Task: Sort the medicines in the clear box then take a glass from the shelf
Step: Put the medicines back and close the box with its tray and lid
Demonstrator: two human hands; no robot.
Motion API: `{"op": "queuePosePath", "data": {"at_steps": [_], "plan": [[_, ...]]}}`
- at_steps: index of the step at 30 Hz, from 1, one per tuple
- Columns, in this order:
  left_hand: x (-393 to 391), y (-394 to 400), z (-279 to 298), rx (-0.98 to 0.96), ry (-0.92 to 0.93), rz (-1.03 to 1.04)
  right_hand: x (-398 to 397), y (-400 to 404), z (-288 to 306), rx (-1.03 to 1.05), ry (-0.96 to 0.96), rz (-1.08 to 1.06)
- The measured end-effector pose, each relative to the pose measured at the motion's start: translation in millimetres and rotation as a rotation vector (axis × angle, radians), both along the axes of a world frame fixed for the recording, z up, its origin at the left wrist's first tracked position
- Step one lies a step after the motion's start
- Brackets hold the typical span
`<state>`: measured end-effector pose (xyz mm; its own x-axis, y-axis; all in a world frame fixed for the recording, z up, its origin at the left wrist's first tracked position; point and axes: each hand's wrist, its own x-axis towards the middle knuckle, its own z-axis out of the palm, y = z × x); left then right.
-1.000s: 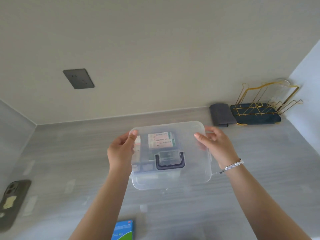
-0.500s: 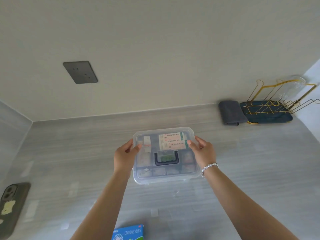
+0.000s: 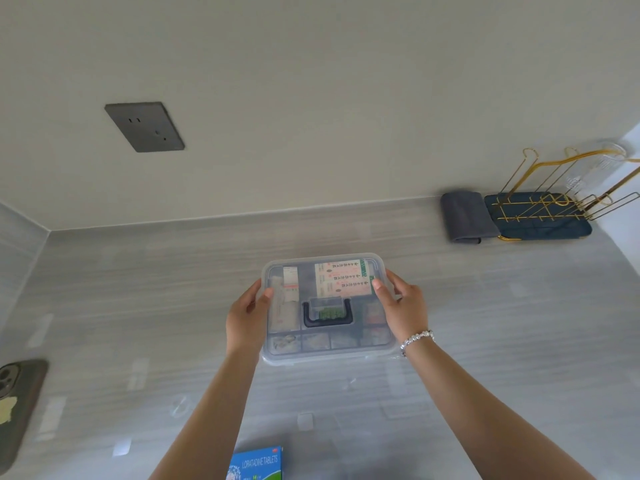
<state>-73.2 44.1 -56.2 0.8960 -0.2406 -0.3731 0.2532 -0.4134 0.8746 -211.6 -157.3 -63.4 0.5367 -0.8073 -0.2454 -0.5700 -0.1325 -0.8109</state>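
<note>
The clear box sits on the grey counter with its clear lid and dark handle on top. White medicine cartons and small packets show through the lid in several compartments. My left hand grips the box's left side, thumb on the lid. My right hand, with a bead bracelet at the wrist, grips the right side, thumb on the lid. A blue tablet carton lies at the near edge. A clear glass hangs on the gold rack at the far right.
A folded grey cloth lies beside the rack's dark blue tray. A phone in a dark case lies at the left edge. A dark wall socket is set in the beige wall behind the counter.
Both hands have lowered the clear lid onto the box and it now sits flat on it. The hands have slid down to the box's sides.
</note>
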Motion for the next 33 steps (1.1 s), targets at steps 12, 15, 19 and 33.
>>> {"op": "queuePosePath", "data": {"at_steps": [12, 15, 19, 33], "plan": [[4.8, 6.3, -3.8, 0.186, 0.063, 0.070, -1.7, -2.7, 5.3, 0.096, 0.139, -0.048], [-2.0, 3.5, 3.2, 0.223, -0.049, 0.049, 1.3, 3.2, 10.2, -0.080, 0.188, -0.014], [-12.8, 4.4, 2.8, 0.059, 0.030, -0.003, -5.4, 10.6, 12.2, -0.040, 0.137, 0.077], [-24.9, -2.4, 2.0, 0.029, 0.016, 0.089, -13.9, 20.2, 12.0, -0.001, 0.111, 0.065]]}}
